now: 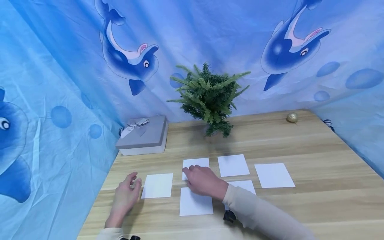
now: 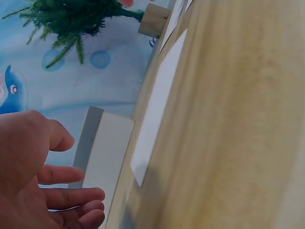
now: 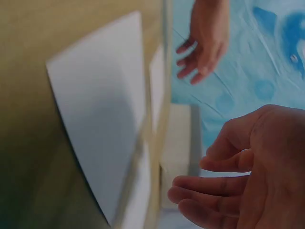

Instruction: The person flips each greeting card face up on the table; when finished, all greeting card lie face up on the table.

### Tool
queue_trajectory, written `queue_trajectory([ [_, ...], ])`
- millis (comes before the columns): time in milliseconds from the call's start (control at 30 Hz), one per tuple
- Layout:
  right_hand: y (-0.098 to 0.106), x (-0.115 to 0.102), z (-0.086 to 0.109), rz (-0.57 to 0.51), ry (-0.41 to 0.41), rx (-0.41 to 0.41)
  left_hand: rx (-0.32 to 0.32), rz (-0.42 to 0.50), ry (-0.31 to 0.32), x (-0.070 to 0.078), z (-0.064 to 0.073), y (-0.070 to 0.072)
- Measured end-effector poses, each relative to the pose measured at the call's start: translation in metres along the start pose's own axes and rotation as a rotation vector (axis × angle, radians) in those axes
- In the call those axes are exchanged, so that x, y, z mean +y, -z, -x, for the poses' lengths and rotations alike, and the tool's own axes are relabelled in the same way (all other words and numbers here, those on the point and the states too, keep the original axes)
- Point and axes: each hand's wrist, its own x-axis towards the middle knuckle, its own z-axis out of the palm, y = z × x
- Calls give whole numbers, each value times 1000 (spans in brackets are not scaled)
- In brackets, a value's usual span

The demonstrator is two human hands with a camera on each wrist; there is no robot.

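Several white square cards lie flat on the wooden table. My left hand [image 1: 126, 196] hovers just left of the leftmost card [image 1: 157, 186], fingers loosely bent and holding nothing. Over the middle of the layout is my right hand [image 1: 204, 180], above the front card [image 1: 195, 204] and overlapping the back card [image 1: 196, 162]. In the right wrist view its thumb and index finger come close together, with nothing between them. My right forearm partly hides another card [image 1: 246, 185]. Two more, a back card [image 1: 233, 165] and the rightmost card [image 1: 274, 175], lie fully in sight.
A grey-lidded gift box [image 1: 144, 135] with a ribbon bow stands at the back left. Behind the cards is a small artificial fir tree [image 1: 210, 95] on a wooden base [image 2: 153, 21]. A gold ball [image 1: 292, 117] sits far right. Blue dolphin-print curtains [image 1: 192, 33] enclose the table.
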Motion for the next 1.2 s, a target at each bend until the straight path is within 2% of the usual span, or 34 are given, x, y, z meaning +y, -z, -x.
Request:
queue_trajectory([
  [133, -11, -9, -3, 28, 29, -38, -15, 37, -4, -3, 3, -5],
  [400, -16, -16, -10, 4, 86, -64, -52, 80, -2, 0, 3, -14],
  [633, -24, -29, -21, 68, 120, -137, -77, 38, -43, 2, 8, -17],
  [767, -28, -33, -24, 113, 148, -136, -78, 11, -43, 3, 9, -20],
  [900, -34, -35, -24, 140, 184, -121, -97, 35, -26, 4, 11, -22],
  [1200, -33, -39, -25, 179, 216, -99, -71, 96, -67, 9, 10, -28],
])
